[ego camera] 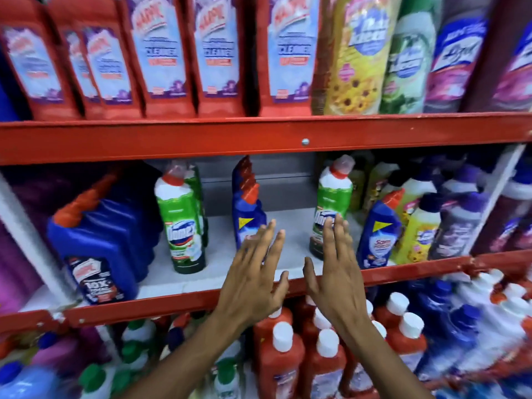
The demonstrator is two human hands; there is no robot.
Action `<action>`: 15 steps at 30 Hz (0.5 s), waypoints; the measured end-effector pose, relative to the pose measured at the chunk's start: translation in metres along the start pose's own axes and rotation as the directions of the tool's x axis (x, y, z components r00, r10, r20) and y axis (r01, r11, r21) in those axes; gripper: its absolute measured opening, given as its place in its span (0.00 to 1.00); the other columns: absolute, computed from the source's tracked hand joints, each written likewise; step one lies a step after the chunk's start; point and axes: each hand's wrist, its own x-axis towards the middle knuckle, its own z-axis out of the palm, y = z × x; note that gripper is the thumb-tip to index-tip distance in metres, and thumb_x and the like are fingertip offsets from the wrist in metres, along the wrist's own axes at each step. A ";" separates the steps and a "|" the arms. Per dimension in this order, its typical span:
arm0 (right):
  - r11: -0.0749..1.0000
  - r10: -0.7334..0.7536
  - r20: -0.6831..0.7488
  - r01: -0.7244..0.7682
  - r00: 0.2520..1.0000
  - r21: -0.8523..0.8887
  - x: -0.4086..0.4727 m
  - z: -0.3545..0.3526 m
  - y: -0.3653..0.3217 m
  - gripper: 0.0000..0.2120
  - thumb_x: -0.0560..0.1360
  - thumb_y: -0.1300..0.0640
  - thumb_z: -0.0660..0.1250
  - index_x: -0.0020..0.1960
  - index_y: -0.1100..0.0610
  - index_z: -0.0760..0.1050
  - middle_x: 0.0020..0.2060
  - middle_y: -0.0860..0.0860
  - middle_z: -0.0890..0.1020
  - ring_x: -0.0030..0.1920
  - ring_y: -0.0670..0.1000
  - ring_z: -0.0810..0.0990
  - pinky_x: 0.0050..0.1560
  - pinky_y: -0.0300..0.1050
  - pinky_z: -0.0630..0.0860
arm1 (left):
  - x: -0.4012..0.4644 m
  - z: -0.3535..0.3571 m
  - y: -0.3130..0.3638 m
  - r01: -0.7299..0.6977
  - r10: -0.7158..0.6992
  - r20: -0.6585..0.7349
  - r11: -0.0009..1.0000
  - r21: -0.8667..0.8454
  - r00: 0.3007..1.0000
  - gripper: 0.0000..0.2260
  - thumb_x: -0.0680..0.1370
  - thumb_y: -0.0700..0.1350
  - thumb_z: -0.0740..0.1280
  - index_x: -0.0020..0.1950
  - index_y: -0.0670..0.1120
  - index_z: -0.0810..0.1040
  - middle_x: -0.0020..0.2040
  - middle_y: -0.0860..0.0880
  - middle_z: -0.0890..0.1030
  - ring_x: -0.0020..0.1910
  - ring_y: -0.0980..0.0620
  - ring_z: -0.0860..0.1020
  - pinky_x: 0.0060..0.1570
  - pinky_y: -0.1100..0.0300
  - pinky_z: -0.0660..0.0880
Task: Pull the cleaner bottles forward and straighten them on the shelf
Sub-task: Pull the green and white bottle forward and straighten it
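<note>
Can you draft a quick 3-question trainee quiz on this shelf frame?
1. True or false: the left hand is gripping a bottle.
2. Which bottle do the right hand fingertips overlap? A) green bottle B) yellow bottle C) large blue jug
3. Fill in: the shelf edge above the hands is coloured ____.

Key:
1. False. Both hands are open with fingers spread, and neither holds anything.
2. A. The fingertips lie over its label; actual contact can't be told.
3. Red.
</note>
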 end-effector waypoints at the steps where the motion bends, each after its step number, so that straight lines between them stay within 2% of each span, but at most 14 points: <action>1: 0.997 0.044 0.016 -0.045 0.999 0.069 0.001 -0.002 0.009 0.39 0.76 0.52 0.64 0.81 0.59 0.50 0.82 0.55 0.52 0.82 0.53 0.50 0.79 0.51 0.57 | 0.008 0.009 0.008 0.031 -0.032 -0.011 0.996 -0.079 0.999 0.32 0.75 0.52 0.67 0.77 0.43 0.67 0.78 0.42 0.71 0.75 0.45 0.72 0.71 0.51 0.73; 4: 0.963 0.154 0.086 -0.169 0.984 0.208 0.007 -0.004 0.030 0.38 0.78 0.52 0.64 0.81 0.59 0.48 0.81 0.54 0.55 0.81 0.53 0.56 0.77 0.50 0.62 | 0.036 0.029 0.030 0.244 -0.240 0.053 0.921 -0.304 0.969 0.27 0.76 0.51 0.65 0.74 0.45 0.71 0.73 0.46 0.77 0.70 0.48 0.77 0.67 0.53 0.77; 7: 0.924 0.232 0.119 -0.257 0.965 0.282 0.017 -0.002 0.043 0.37 0.77 0.53 0.64 0.80 0.60 0.51 0.77 0.59 0.66 0.72 0.59 0.72 0.67 0.51 0.74 | 0.065 0.055 0.038 0.439 -0.394 0.197 0.768 -0.465 0.898 0.25 0.77 0.48 0.64 0.75 0.47 0.69 0.73 0.45 0.76 0.68 0.45 0.78 0.68 0.48 0.77; 9: 0.903 0.269 0.144 -0.301 0.952 0.306 0.025 0.001 0.049 0.34 0.77 0.55 0.64 0.78 0.61 0.54 0.69 0.61 0.76 0.62 0.62 0.80 0.56 0.51 0.78 | 0.083 0.069 0.040 0.516 -0.427 0.290 0.689 -0.509 0.856 0.26 0.78 0.44 0.64 0.76 0.46 0.67 0.75 0.45 0.74 0.70 0.44 0.77 0.68 0.45 0.77; 11: 0.891 0.270 0.154 -0.308 0.950 0.334 0.032 0.004 0.055 0.28 0.77 0.59 0.63 0.75 0.60 0.60 0.59 0.61 0.82 0.54 0.63 0.83 0.49 0.52 0.80 | 0.097 0.081 0.041 0.572 -0.423 0.386 0.615 -0.543 0.820 0.25 0.79 0.37 0.65 0.76 0.44 0.67 0.75 0.45 0.75 0.69 0.41 0.78 0.65 0.50 0.77; 13: 0.877 0.281 0.147 -0.316 0.948 0.362 0.039 0.005 0.060 0.21 0.78 0.60 0.63 0.69 0.59 0.66 0.54 0.60 0.84 0.51 0.63 0.84 0.47 0.52 0.80 | 0.104 0.088 0.043 0.610 -0.416 0.447 0.550 -0.570 0.792 0.23 0.78 0.32 0.64 0.73 0.43 0.70 0.71 0.43 0.78 0.63 0.41 0.81 0.59 0.57 0.77; 15: 0.861 0.302 0.129 -0.328 0.945 0.388 0.042 0.004 0.063 0.16 0.79 0.60 0.62 0.67 0.59 0.70 0.54 0.60 0.85 0.51 0.61 0.84 0.47 0.46 0.78 | 0.104 0.092 0.044 0.613 -0.437 0.430 0.540 -0.577 0.790 0.21 0.77 0.33 0.66 0.70 0.42 0.72 0.68 0.43 0.80 0.57 0.44 0.83 0.58 0.56 0.78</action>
